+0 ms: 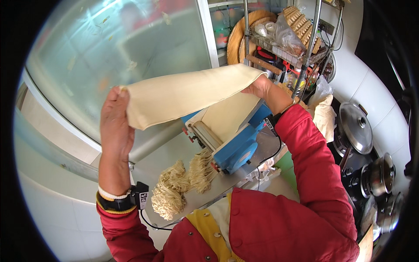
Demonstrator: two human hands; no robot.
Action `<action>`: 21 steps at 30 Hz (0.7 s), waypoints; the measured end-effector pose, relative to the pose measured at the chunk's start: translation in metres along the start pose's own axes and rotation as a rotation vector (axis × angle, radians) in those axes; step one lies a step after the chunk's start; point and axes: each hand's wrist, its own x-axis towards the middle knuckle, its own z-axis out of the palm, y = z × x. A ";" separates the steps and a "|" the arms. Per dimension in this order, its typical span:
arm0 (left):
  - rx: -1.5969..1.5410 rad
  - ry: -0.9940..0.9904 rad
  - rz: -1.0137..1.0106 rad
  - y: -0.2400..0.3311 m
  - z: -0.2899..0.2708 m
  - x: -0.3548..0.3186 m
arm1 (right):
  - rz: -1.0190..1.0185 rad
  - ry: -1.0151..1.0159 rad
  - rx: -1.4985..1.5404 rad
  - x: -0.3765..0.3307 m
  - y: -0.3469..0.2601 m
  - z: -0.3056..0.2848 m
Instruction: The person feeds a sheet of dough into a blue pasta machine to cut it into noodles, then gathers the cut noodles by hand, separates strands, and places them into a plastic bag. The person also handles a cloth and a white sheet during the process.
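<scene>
A wide, pale sheet of dough (pixel 183 96) is stretched in the air between my two hands. My left hand (pixel 115 120) pinches its left end, fingers closed on the edge. At the other end my right hand (pixel 262 86) grips the sheet from beneath, some of its fingers hidden by the dough. Below stands a blue noodle machine (pixel 238 153) with a metal roller (pixel 207 134). More dough (pixel 229 114) lies on the slope behind that roller. Cut noodles (pixel 200 170) hang at the machine's front, and a tangled heap of noodles (pixel 169 201) rests on the table beside them.
A metal rack (pixel 279 48) with bags and utensils stands at the far right. Along the right side are a lidded pan (pixel 355 126) and a pot (pixel 379 174) on a dark stove. A frosted glass panel (pixel 161 48) rises behind the table (pixel 152 161).
</scene>
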 end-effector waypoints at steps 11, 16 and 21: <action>-0.037 -0.051 -0.064 -0.047 0.076 0.022 | -0.016 -0.107 0.696 -0.010 -0.012 -0.022; 0.028 -0.031 -0.062 -0.052 0.093 0.033 | -0.006 -0.005 0.515 -0.007 -0.019 -0.019; 0.032 -0.002 -0.064 -0.049 0.108 0.049 | 0.053 -0.158 0.618 -0.010 -0.013 -0.001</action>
